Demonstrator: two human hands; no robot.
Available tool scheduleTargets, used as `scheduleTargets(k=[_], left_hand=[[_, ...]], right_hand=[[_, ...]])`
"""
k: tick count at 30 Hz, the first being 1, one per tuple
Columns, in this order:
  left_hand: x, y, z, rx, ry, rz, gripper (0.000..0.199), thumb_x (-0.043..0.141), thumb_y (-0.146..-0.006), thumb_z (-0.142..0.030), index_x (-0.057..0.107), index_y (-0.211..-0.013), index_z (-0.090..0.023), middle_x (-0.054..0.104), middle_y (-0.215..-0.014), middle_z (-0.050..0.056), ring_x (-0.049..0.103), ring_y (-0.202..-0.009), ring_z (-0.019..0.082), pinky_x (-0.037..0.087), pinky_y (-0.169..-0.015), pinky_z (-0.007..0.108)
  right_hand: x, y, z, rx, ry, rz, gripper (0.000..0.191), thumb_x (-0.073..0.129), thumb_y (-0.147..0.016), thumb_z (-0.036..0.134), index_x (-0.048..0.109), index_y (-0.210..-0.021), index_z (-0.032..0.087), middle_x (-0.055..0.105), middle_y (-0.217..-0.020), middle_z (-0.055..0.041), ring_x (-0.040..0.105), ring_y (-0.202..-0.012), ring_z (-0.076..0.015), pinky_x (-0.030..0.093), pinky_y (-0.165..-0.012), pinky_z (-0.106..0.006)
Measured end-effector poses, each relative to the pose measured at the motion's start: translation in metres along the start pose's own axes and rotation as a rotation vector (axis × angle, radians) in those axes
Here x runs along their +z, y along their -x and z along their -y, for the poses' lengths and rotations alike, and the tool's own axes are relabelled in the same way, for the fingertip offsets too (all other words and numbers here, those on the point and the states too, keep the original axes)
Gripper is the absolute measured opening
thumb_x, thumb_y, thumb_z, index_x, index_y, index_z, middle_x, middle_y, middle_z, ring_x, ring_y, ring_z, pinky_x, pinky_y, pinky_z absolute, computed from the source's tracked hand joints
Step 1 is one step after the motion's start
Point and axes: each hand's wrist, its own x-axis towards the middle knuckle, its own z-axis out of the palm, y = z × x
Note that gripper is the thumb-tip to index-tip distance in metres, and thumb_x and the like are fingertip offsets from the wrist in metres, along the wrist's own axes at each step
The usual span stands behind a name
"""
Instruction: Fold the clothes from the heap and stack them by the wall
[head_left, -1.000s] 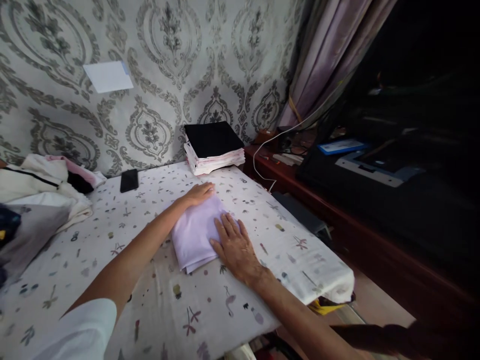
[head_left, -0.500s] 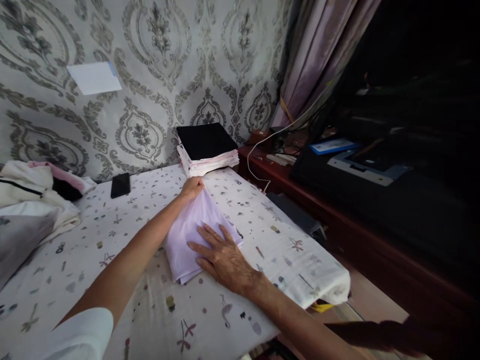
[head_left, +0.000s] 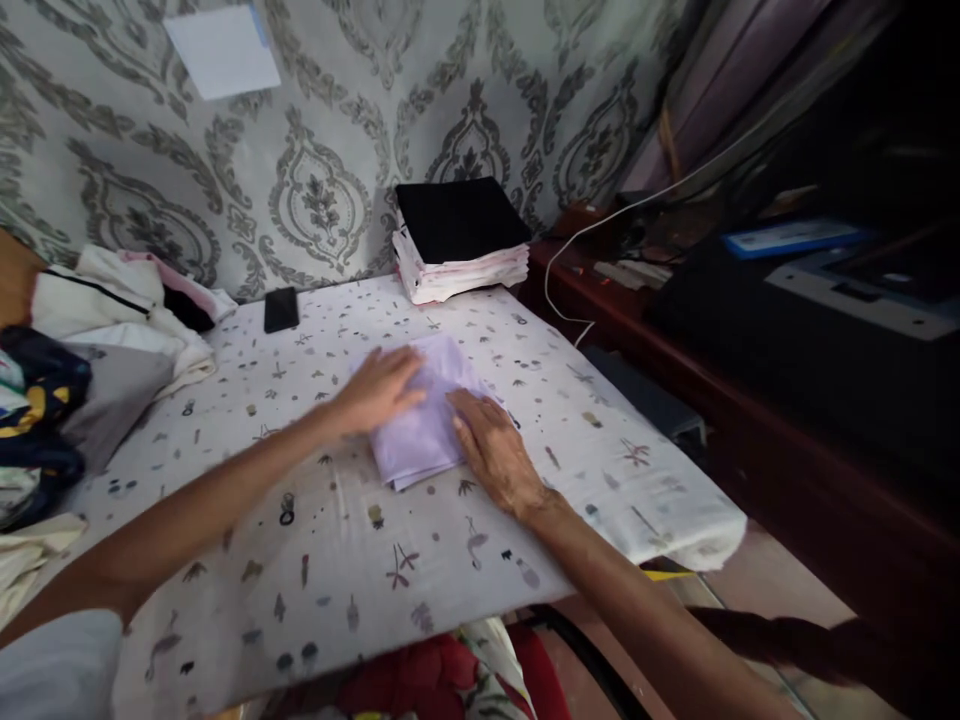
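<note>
A folded lavender cloth (head_left: 420,430) lies flat on the patterned white sheet (head_left: 315,580) that covers the table-like surface. My left hand (head_left: 381,388), slightly blurred, is over the cloth's left edge with its fingers stretched out; whether it touches the fabric I cannot tell. On the cloth's right side rests my right hand (head_left: 495,448), fingers extended and flat. Neither hand grips anything. Parts of the cloth's left and right edges are hidden beneath the hands.
A stack of folded cloths with a black one on top (head_left: 461,220) stands by the wall. A black phone (head_left: 281,310) lies left of it. Rumpled clothes (head_left: 135,320) are heaped at the far left. A dark red cabinet (head_left: 750,430) runs along the right.
My left hand has let go of the cloth's far corner and come back toward its left edge, fingers now spread. The raised far part of the cloth now lies flat. The view has shifted.
</note>
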Motion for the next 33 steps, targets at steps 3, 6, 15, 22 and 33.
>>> scheduleTargets(k=[3,6,15,22,33], left_hand=[[0.025,0.066,-0.048,0.131,0.048,0.135,0.063,0.048,-0.097,-0.056,0.044,-0.149,-0.021,0.037,-0.161,0.015,0.022,-0.153,0.031,0.006,-0.126,0.055],[0.034,0.103,-0.08,0.304,0.248,0.242,0.059,0.048,-0.098,-0.054,0.043,-0.151,-0.027,0.041,-0.159,0.012,0.031,-0.151,0.029,0.014,-0.127,0.052],[-0.006,0.089,-0.031,-0.736,1.072,-0.458,0.036,0.06,-0.091,-0.029,0.05,-0.125,-0.023,0.059,-0.133,0.013,0.057,-0.128,0.027,0.052,-0.102,0.042],[0.005,0.064,-0.046,-0.91,1.639,-0.181,0.04,0.076,-0.075,-0.021,0.062,-0.112,-0.014,0.072,-0.108,0.014,0.071,-0.09,0.023,0.06,-0.071,0.033],[-0.064,0.163,0.038,-0.937,1.167,-0.004,0.056,0.089,-0.049,-0.039,0.071,-0.1,-0.023,0.075,-0.103,0.004,0.069,-0.101,0.028,0.055,-0.076,0.029]], right_hand=[[0.003,-0.001,-0.001,0.024,-0.015,-0.028,0.047,0.029,-0.104,0.032,0.055,-0.14,0.017,0.061,-0.141,-0.0132,0.053,-0.133,-0.0265,0.038,-0.116,-0.048],[0.004,-0.002,-0.005,0.042,-0.044,-0.049,0.045,0.032,-0.103,0.035,0.059,-0.135,0.017,0.063,-0.137,-0.0126,0.056,-0.13,-0.0267,0.042,-0.113,-0.045],[-0.011,-0.026,-0.03,0.248,0.171,0.009,0.045,0.049,-0.094,0.032,0.057,-0.136,0.017,0.06,-0.136,-0.0164,0.055,-0.126,-0.0319,0.046,-0.104,-0.049],[-0.013,-0.036,-0.023,0.328,0.084,0.043,0.044,0.048,-0.093,0.025,0.058,-0.135,0.017,0.062,-0.12,-0.0128,0.067,-0.098,-0.0221,0.052,-0.091,-0.035],[-0.025,-0.05,0.031,0.011,0.117,0.185,0.028,0.05,-0.096,0.03,0.066,-0.118,0.024,0.066,-0.112,-0.0095,0.063,-0.104,-0.024,0.05,-0.087,-0.036]])
